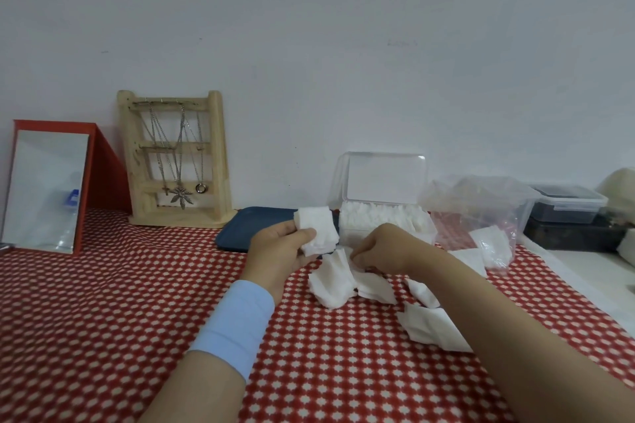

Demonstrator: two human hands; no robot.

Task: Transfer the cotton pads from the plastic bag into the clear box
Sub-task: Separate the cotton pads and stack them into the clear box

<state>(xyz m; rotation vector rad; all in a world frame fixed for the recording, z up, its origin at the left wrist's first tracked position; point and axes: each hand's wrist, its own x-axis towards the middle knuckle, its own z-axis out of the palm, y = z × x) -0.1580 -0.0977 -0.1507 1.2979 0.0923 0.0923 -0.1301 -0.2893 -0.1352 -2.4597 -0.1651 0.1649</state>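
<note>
Gripping a small stack of cotton pads (315, 230) in the left hand (281, 252), just before the clear box (381, 178). Pinching at loose pads (335, 285) scattered on the red-checked counter (137, 302) with the right hand (381, 252). More pads inside the open box; a few inside the plastic bag (481, 203) beside it.

Looked like a home dressing table; red patterned tablecloth (103, 319) against a plain wall; wooden jewellery stand (175, 161) hung with necklaces; red-framed mirror (46, 187) stood just beside it.
</note>
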